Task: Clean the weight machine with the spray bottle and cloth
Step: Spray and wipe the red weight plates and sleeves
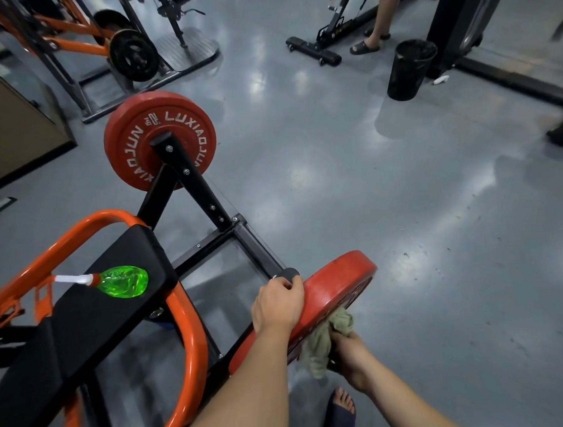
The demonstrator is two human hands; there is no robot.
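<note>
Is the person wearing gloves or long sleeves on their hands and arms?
No gloves and no sleeves in view. The left hand and the right hand are bare. The left forearm and the right forearm are bare too, right up to the edge of the picture. No watch, bracelet or ring shows.
</note>
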